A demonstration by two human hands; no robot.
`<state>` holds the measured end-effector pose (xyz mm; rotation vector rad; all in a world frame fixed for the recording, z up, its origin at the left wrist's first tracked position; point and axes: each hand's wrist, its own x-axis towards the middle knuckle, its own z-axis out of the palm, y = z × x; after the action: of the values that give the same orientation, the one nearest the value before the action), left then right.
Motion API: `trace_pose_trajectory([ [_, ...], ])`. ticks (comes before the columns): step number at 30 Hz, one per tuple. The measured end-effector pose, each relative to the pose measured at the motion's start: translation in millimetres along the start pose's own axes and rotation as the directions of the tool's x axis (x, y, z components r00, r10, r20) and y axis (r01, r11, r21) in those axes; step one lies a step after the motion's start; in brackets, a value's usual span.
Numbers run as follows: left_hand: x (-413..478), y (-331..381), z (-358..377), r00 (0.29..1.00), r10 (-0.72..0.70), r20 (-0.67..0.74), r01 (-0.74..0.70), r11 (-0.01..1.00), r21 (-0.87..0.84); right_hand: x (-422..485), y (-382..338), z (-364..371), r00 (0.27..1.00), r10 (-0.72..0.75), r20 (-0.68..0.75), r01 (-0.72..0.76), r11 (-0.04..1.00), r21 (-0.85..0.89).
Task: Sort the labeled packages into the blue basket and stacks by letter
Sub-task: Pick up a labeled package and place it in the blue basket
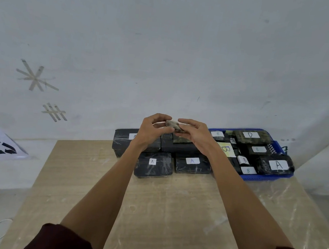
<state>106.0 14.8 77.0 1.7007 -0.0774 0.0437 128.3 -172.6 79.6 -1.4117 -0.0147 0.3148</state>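
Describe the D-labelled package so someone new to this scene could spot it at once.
Find the blue basket at the far right of the table. In its far corner lies the D package, dark and plastic-wrapped. Its white label alone reads D; the neighbours' labels read A or B.

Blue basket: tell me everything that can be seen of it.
The blue basket looks like plastic, rectangular and shallow, with a grid-pierced wall visible on its right side. It sits upright at the far right corner of the table, filled with dark wrapped packages labelled A, B and D. The right arm hides its left end.
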Motion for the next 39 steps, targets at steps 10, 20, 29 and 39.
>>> trace_pose_trajectory([
  [10, 6.4, -1.0, 1.0, 0.997, -0.073, 0.02, 0.074, 0.997, -0.007, -0.5, 0.6, 0.4, 0.999, -0.033, 0.009, 0.034, 0.986, -0.161],
  [20, 5.8, 0.7, 2.5, 0.997, -0.079, -0.008, 0.079, 0.997, 0.022, -1.9, 0.2, 7.3, 0.994, -0.109, 0.005, 0.106, 0.956, -0.275],
  [29, 5.3, 2.6, 1.0, 0.997, -0.082, -0.005, 0.082, 0.996, 0.022, -3.4, -1.6, 11.0, 0.991, -0.134, -0.006, 0.126, 0.943, -0.309],
  [39, 10.4, -5.6, 2.1, 0.999, 0.033, -0.012, -0.031, 0.987, 0.155, 0.9, -3.4, 7.8, 1.0, 0.023, -0.007, -0.024, 0.904, -0.427],
])
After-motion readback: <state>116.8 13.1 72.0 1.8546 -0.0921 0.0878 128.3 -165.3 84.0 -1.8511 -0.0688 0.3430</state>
